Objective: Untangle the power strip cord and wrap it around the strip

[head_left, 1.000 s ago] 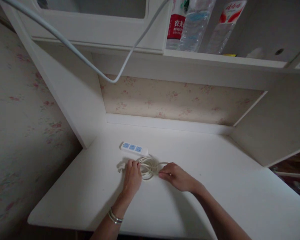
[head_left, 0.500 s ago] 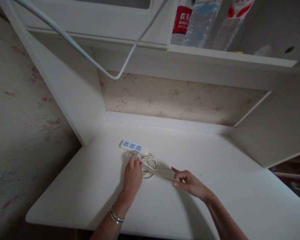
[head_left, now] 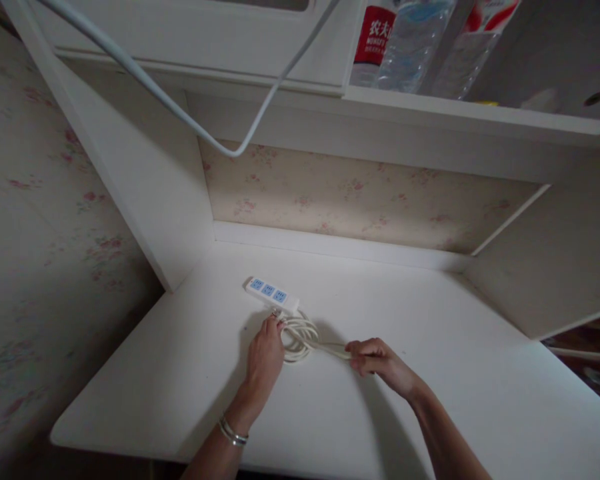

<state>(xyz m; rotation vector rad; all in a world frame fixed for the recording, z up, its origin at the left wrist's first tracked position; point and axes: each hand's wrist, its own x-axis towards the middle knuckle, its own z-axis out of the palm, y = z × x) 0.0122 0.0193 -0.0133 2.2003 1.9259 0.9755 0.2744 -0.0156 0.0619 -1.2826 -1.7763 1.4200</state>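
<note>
Floral wallpaper (head_left: 95,220) far left, pink sprigs on pale ground. White smooth desk (head_left: 145,393), rounded corner. Shiny banded bracelet (head_left: 233,433) on left wrist. Left hand (head_left: 266,350): grip narrow, pinching cable coil (head_left: 307,340) at its left edge. White oblong power strip (head_left: 273,295), three blue square socket panels, lies on desk just beyond fingertips. Cable coil: off-white, round loops, on desk between hands. Right hand (head_left: 380,363): grip closed around a drawn-out cable loop. Ribbed clear plastic bottle (head_left: 415,47) on shelf above, upper right.
</note>
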